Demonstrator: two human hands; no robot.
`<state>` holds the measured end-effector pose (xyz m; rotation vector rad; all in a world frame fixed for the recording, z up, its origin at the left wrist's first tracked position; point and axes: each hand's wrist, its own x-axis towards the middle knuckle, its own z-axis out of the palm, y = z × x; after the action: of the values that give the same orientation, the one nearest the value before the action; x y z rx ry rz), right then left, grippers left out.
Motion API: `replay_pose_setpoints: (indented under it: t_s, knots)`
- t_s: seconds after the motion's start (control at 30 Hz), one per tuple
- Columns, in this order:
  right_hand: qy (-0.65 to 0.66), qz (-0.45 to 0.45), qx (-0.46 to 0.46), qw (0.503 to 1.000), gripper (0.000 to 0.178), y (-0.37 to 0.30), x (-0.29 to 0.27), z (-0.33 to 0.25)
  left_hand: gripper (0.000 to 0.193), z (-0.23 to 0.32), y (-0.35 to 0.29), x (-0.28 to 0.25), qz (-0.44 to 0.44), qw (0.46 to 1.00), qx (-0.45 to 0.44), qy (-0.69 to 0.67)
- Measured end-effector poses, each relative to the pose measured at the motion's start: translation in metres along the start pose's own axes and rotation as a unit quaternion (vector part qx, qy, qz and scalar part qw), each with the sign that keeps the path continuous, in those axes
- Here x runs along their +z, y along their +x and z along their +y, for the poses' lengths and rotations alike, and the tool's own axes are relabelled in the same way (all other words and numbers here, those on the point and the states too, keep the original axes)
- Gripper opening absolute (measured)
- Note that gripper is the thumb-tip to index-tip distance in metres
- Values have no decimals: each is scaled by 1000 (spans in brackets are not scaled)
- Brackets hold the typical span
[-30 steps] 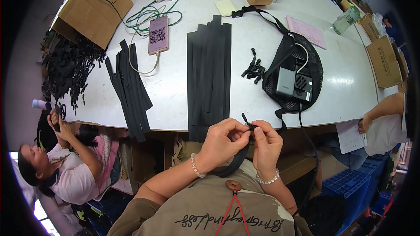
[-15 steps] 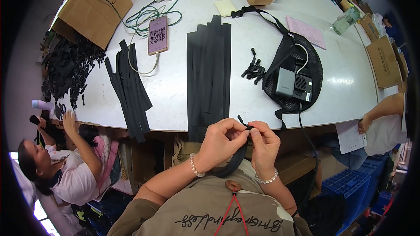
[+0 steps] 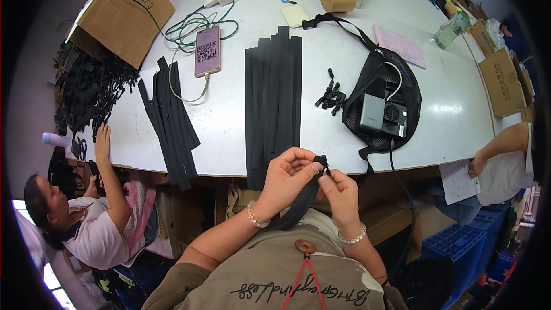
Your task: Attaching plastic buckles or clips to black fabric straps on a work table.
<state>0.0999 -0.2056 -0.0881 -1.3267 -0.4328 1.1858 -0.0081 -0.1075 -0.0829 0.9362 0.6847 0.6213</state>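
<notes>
Over the table's near edge, my left hand pinches the end of a long black zipper, whose flat tape loops down toward my lap. My right hand is closed close beside it, thumb and fingers on a small black cord zipper pull at that end. The join between pull and zipper is too small to make out. Ahead of my hands lies a broad stack of flat black zippers. Several loose black cord pulls sit to its right.
Another bunch of zippers overhangs the edge at left, below a charging phone. A cardboard box spills a black heap. At right lies a mesh bag with a trailing cable. Other people sit left and right.
My left hand has turned, lifting the zipper's end into view; my right hand has dropped slightly down and left. The person at left has reached a hand to the black heap.
</notes>
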Motion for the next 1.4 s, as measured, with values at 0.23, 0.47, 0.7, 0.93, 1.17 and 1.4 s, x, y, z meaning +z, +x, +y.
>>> replay_pose_setpoints:
  t_s: [0.23, 0.47, 0.7, 0.93, 1.17, 1.4]
  knots:
    - [23, -73, 82, 994, 19, -2, -4, 1, 26, 5, -3, 4, 42, 996, 75, -7]
    - [85, -14, 13, 996, 8, 0, 8, -6, 29, 3, -6, 5, 29, 995, 92, 7]
    - [108, -2, -34, 994, 4, 3, 9, -5, 28, 5, -6, 5, 8, 997, 78, 21]
    - [134, -28, -38, 990, 20, 5, 7, -11, 22, 10, -6, -1, -10, 1000, 10, -23]
    - [42, -66, -74, 994, 25, 5, 2, -14, 20, 6, -7, -4, -34, 999, -3, 19]
    - [-21, -90, -104, 990, 24, 5, -5, -18, 19, 3, -8, -3, -45, 999, -10, 3]
